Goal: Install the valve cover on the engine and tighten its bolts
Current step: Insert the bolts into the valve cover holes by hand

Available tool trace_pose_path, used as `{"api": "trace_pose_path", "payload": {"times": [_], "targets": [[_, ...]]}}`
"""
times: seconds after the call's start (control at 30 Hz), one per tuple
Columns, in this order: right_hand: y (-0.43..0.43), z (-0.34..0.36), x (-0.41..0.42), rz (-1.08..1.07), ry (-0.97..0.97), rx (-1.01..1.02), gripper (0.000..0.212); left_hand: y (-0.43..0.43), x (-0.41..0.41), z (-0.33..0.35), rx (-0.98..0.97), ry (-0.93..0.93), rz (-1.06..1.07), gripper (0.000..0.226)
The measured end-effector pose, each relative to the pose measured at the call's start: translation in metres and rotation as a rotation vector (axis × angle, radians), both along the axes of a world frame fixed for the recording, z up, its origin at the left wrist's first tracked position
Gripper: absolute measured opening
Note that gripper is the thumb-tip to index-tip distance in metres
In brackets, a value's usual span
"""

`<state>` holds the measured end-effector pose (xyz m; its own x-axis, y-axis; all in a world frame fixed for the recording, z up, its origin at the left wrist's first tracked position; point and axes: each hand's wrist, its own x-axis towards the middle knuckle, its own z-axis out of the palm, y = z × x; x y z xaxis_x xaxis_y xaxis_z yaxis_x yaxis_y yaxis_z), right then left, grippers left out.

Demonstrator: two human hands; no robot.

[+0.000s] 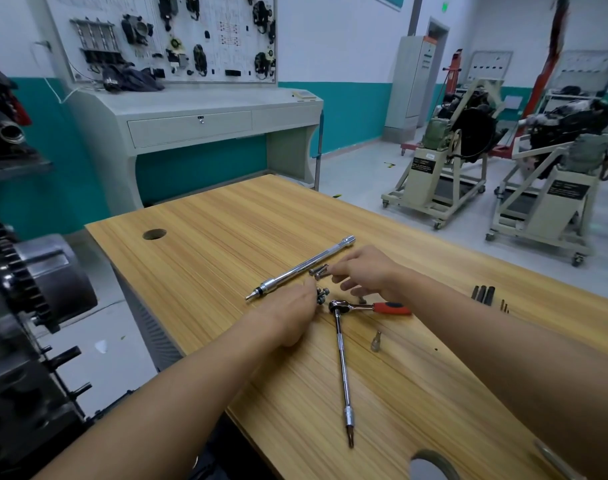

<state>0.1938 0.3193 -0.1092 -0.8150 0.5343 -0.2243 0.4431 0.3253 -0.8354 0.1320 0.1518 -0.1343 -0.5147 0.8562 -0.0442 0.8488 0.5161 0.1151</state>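
Observation:
Both hands work over a wooden table (226,216). My right hand (365,271) pinches two silver bolts (319,271) by their ends, just above the table top. My left hand (288,313) holds several more bolts (322,294) at its fingertips, close beside the ratchet head. A ratchet with a red handle (389,308) lies under my right hand, with a long extension bar (344,372) running toward me from its head. A second long chrome extension bar (302,268) lies diagonally behind the hands. Part of the dark engine (22,306), with a toothed gear, stands at the left edge. No valve cover shows.
A small socket adapter (376,341) lies right of the extension bar. Dark bits (483,294) sit at the table's right side. Cable holes (154,234) open in the table top. Engine stands (444,168) on wheels fill the floor to the right; a grey training bench (205,119) stands behind.

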Motion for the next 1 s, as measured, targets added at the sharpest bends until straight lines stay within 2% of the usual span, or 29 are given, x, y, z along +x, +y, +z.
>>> {"api": "trace_pose_path", "payload": {"times": [0.23, 0.33, 0.4, 0.5, 0.53, 0.6, 0.7, 0.83, 0.93, 1.0], "targets": [[-0.011, -0.003, 0.004, 0.042, 0.015, 0.005, 0.015, 0.006, 0.013, -0.003, -0.03, 0.022, 0.125, 0.028], [-0.015, 0.001, 0.005, 0.054, 0.029, 0.043, 0.014, 0.004, 0.01, 0.0, -0.006, -0.047, 0.191, 0.038], [-0.018, 0.005, 0.005, 0.08, 0.056, 0.075, 0.01, -0.005, 0.004, 0.004, 0.08, -0.257, 0.253, 0.048], [-0.036, 0.018, 0.0, 0.2, 0.098, 0.068, 0.016, -0.036, 0.001, 0.02, 0.462, -0.738, 0.31, 0.011], [-0.048, 0.025, -0.004, 0.261, 0.126, 0.014, 0.017, -0.051, 0.002, 0.028, 0.571, -0.838, 0.332, 0.008], [-0.079, 0.044, -0.015, 0.38, 0.217, -0.135, 0.019, -0.085, 0.004, 0.048, 0.731, -0.917, 0.367, 0.009], [-0.14, 0.083, -0.026, 0.54, 0.362, -0.246, 0.019, -0.149, 0.017, 0.087, 0.923, -0.869, 0.357, 0.008], [-0.225, 0.14, -0.025, 0.902, 0.48, -0.437, 0.026, -0.234, 0.055, 0.139, 1.141, -0.761, 0.331, 0.02], [-0.268, 0.173, -0.015, 1.096, 0.55, -0.576, 0.032, -0.28, 0.087, 0.171, 1.222, -0.712, 0.33, 0.02], [-0.282, 0.186, -0.01, 1.145, 0.574, -0.66, 0.034, -0.296, 0.099, 0.187, 1.223, -0.679, 0.319, 0.018]]}}
